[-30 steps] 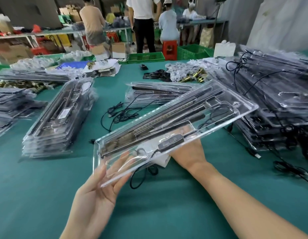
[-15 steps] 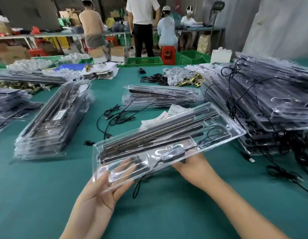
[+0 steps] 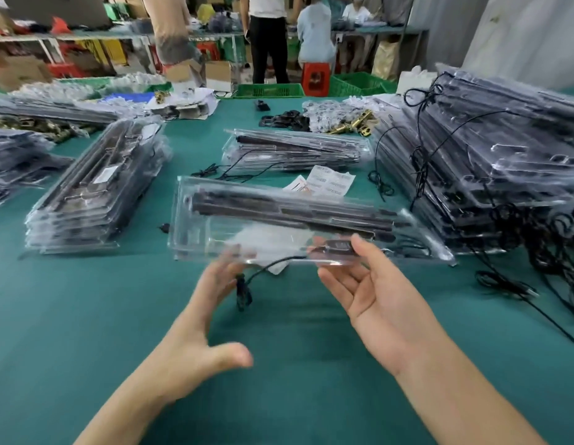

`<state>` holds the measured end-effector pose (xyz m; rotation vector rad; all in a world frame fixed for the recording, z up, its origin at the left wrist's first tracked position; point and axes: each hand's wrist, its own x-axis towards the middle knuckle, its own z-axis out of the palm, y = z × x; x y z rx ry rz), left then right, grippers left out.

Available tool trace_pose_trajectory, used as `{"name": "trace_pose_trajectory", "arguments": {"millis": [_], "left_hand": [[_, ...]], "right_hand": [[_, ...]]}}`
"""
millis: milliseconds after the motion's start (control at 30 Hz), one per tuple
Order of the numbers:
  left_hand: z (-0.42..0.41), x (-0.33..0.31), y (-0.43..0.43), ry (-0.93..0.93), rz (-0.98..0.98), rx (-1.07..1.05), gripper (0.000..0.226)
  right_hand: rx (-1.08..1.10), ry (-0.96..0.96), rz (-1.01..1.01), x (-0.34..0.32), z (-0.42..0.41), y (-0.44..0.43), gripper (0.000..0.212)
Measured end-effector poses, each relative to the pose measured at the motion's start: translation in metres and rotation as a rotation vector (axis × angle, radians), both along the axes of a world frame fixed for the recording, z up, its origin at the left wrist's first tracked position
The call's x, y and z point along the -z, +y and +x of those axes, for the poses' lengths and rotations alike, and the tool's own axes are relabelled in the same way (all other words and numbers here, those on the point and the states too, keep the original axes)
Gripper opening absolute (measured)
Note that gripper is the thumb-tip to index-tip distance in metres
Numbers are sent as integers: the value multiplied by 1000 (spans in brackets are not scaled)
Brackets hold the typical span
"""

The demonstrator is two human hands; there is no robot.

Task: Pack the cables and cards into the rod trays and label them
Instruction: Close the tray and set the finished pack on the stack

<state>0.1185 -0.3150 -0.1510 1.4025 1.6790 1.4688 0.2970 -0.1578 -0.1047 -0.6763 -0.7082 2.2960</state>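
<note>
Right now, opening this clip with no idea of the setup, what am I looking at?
There is no machine. A person wears one camera on the head, looking down at their own bare hands. The right hand pinches the near edge of a clear tray that holds dark rods. The left hand, blurred, reaches open fingers to its underside. A black cable dangles from the tray. On the green table lie a left stack of packed trays, a larger right pile, and paper cards behind the held tray.
</note>
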Motion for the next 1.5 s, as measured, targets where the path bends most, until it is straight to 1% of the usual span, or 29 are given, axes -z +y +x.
{"name": "trace_pose_trajectory", "arguments": {"millis": [33, 67, 100, 133, 167, 200, 233, 300, 367, 400, 533, 633, 767, 867, 933, 967, 1033, 1067, 1133, 1167, 1200, 1233, 1267, 1300, 1333, 1367, 1400, 1433, 1500], "left_hand": [[6, 4, -2, 195, -65, 29, 100], [8, 10, -2, 377, -83, 5, 86], [9, 15, -2, 535, -64, -50, 62], [11, 12, 3, 628, -29, -103, 37], [12, 7, 5, 642, -12, -146, 19], [10, 2, 5, 628, -3, -189, 11], [6, -2, 3, 614, 18, -234, 12], [-3, -13, -10, 551, 44, -277, 20], [-14, -25, -27, 493, 22, -249, 26], [-18, -32, -34, 504, -12, -208, 26], [-17, -37, -47, 696, -231, 6, 20], [-4, -30, -53, 656, -326, 138, 19], [-3, -30, -57, 523, -297, 115, 18], [3, -30, -51, 536, -307, 153, 17], [8, -32, -48, 541, -315, 193, 18], [10, -34, -48, 520, -316, 206, 19], [14, -39, -50, 418, -296, 229, 21], [17, -41, -51, 363, -277, 233, 23], [23, -41, -53, 300, -241, 206, 27], [27, -41, -53, 287, -222, 176, 30], [32, -40, -52, 278, -201, 140, 35], [36, -38, -51, 265, -178, 105, 41], [41, -38, -49, 243, -150, 71, 49], [46, -37, -47, 206, -117, 39, 56], [49, -36, -45, 154, -81, 9, 60], [50, -35, -42, 89, -48, -12, 62], [50, -34, -40, 21, -20, -25, 62], [49, -33, -37, -44, 6, -31, 62], [43, -35, -32, -199, 54, -7, 61]], "right_hand": [[2, 13, 10, -6, -1, -2, 43], [7, 26, 21, -11, -3, -2, 35], [13, 42, 25, -17, -5, -3, 30], [26, 56, 23, -22, -5, -2, 30], [40, 71, 19, -28, -5, -1, 35], [57, 79, 15, -33, -5, 0, 40], [70, 84, 14, -38, -4, 1, 41], [77, 85, 30, -43, -2, 3, 31], [82, 42, 60, -41, 0, 0, 21], [90, 12, 69, -38, 1, -2, 20], [140, -101, 50, -13, -1, -18, 36], [145, -144, -12, 6, -1, -27, 43], [140, -221, -66, 24, 6, -28, 39], [74, -235, -92, 31, 14, -27, 29], [-10, -245, -107, 31, 19, -26, 35], [-58, -248, -128, 29, 22, -25, 36], [-188, -254, -154, 25, 33, -24, 33], [-277, -283, -119, 23, 40, -24, 35], [-451, -434, 92, 24, 54, -25, 41], [-499, -525, 255, 25, 60, -27, 34], [-499, -618, 452, 25, 64, -30, 23], [-453, -716, 677, 27, 66, -33, 12], [-387, -797, 906, 27, 65, -35, 11], [-337, -834, 1118, 28, 62, -37, 21], [-321, -830, 1291, 31, 58, -39, 31], [-318, -813, 1423, 33, 51, -42, 37], [-315, -792, 1520, 36, 45, -45, 39], [-296, -771, 1583, 38, 38, -48, 36], [-196, -728, 1617, 40, 28, -50, 24]]}}
